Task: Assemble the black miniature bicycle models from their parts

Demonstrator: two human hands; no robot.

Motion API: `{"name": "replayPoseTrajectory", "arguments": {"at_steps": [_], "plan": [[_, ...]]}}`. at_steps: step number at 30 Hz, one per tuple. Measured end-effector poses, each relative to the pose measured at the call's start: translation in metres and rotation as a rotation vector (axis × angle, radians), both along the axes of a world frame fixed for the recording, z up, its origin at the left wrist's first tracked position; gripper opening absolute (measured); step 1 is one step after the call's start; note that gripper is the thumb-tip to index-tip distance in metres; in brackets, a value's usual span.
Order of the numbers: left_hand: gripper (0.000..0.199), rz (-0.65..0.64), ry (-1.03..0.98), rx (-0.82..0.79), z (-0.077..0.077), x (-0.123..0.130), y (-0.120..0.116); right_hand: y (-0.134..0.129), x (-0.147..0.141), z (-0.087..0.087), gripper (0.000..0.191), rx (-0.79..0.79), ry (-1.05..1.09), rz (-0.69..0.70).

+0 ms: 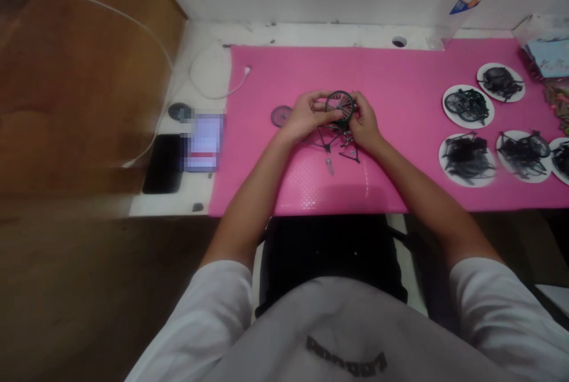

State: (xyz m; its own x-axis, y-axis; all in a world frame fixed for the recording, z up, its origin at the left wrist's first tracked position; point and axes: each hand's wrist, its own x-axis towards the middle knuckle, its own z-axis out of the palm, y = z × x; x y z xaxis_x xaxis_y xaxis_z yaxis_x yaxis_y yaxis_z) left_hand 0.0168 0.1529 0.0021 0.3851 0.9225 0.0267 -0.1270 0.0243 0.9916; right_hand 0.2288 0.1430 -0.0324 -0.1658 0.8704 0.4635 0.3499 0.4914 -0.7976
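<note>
Between my two hands, above the pink mat (400, 85), is a small spoked toy bicycle wheel (340, 106) with a dark rim. My left hand (307, 114) is closed on its left side, thumb lying across the spokes. On the wheel's right edge my right hand (364, 122) has its fingers curled, partly hidden behind the wheel. Dark thin frame parts (328, 146) lie just below the hands. A second toy wheel (281, 115) rests flat on the mat beside my left hand. A small clear piece (329, 166) lies nearer the front edge.
Several white plates (446, 121) with dark toy bicycle parts stand at the right. At the left are a black phone (162, 164), a blurred lit screen (204, 142) and a white cable (217, 97). A clear plastic bottle (462, 5) stands at the back.
</note>
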Motion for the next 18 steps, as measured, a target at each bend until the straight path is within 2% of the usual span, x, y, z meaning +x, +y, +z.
{"name": "replayPoseTrajectory", "arguments": {"at_steps": [6, 13, 18], "plan": [[0.063, -0.01, 0.025, 0.019, -0.001, 0.0, -0.001, 0.006, 0.005, -0.004, 0.062, 0.07, -0.077, 0.015], [0.064, 0.04, 0.013, -0.05, 0.008, 0.001, -0.005, -0.001, -0.002, 0.001, 0.064, -0.004, 0.059, 0.007], [0.063, 0.016, 0.005, -0.073, 0.011, 0.002, -0.007, 0.001, 0.0, 0.001, 0.064, 0.05, 0.022, 0.02]]}}
